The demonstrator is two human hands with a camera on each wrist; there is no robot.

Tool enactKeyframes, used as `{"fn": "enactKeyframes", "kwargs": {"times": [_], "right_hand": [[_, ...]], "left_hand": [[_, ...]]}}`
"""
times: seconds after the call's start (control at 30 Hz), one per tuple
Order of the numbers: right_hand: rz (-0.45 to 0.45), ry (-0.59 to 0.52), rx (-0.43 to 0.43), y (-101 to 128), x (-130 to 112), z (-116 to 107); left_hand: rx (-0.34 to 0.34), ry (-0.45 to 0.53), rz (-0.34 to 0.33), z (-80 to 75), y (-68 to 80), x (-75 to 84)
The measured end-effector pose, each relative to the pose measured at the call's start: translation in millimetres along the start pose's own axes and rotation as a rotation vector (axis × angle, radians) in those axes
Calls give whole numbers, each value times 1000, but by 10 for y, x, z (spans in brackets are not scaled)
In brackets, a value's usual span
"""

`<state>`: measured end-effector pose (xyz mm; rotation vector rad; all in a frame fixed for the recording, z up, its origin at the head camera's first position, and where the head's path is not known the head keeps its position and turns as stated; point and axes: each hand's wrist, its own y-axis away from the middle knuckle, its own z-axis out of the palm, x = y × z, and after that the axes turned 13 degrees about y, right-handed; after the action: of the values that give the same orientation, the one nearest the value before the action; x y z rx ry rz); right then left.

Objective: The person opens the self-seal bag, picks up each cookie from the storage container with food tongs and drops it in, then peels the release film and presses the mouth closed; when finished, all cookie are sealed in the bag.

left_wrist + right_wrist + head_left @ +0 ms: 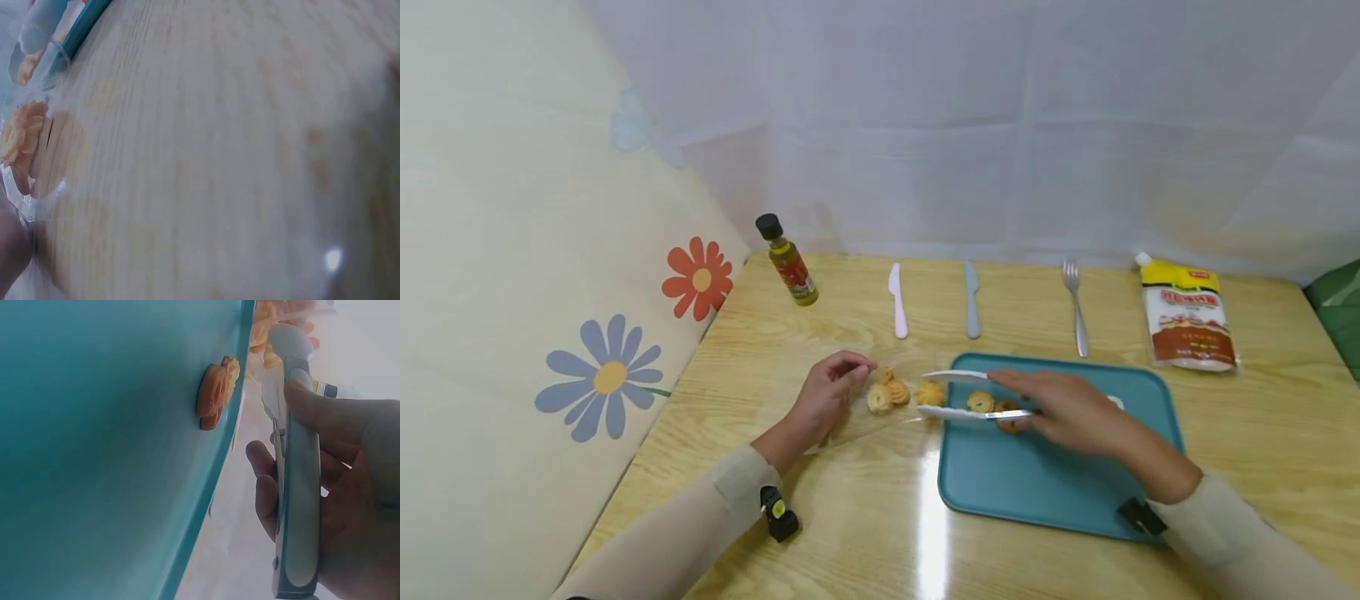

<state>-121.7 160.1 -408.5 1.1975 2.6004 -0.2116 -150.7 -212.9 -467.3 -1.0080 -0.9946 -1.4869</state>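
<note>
My left hand [829, 394] pinches a clear plastic bag [857, 425] lying on the table, with several piped butter cookies [880, 398] in it. A pair of tongs [300, 487] with white tips is in my right hand [1071, 412], the thumb along one arm and the fingers round the other. In the head view the tong tips stand on either side of a cookie [931, 394] near the bag's mouth; whether they touch it I cannot tell. Other cookies [214, 390] lie on the teal tray [1060, 492], below the tongs, near its left edge.
Behind the tray lie a pink knife [898, 304], a grey knife [972, 302] and a metal fork [1077, 308]. An oil bottle [792, 268] stands at the back left, and a spouted pouch [1187, 317] lies at the back right. A flowered wall covering [625, 467] borders the table's left side.
</note>
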Motion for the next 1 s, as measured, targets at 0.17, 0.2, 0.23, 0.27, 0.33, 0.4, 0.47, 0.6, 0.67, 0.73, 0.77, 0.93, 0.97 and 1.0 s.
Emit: {"fn": "enactKeyframes", "kwargs": {"times": [0.17, 0.2, 0.23, 0.27, 0.33, 0.4, 0.47, 0.6, 0.67, 0.73, 0.77, 0.93, 0.97, 1.0], "right_hand": [[-23, 11, -9, -81, -30, 26], [-29, 15, -15, -98, -36, 34], [-35, 21, -20, -114, -41, 40], [-39, 24, -25, -129, -48, 45], [-47, 29, -37, -158, -62, 54], [-57, 33, -44, -182, -76, 60], [-63, 39, -43, -202, -88, 66], [-67, 47, -34, -236, -113, 76], [-73, 51, -29, -255, -127, 83], [-76, 46, -30, -274, -138, 92], [-77, 42, -31, -282, -144, 94], [-80, 37, -37, -318, -173, 108], [-83, 35, -40, -327, -175, 113], [-88, 39, -43, -335, -180, 116]], "left_hand": [[2, -21, 1, -4, 14, 12], [3, -25, -2, -5, 15, 13], [2, -27, -5, -8, 14, 13], [1, -29, -5, -8, 14, 12], [-1, -26, -6, -4, 9, 10], [-6, -15, -3, 1, 2, 7], [-6, -7, -1, 12, -4, 8], [0, -15, -7, 25, -10, 15], [3, -26, -13, 24, -13, 15], [7, -27, -16, 21, -15, 13], [8, -26, -17, 20, -17, 11], [11, -23, -20, 23, -21, 7], [10, -22, -21, 23, -22, 7], [9, -21, -22, 24, -21, 9]]}}
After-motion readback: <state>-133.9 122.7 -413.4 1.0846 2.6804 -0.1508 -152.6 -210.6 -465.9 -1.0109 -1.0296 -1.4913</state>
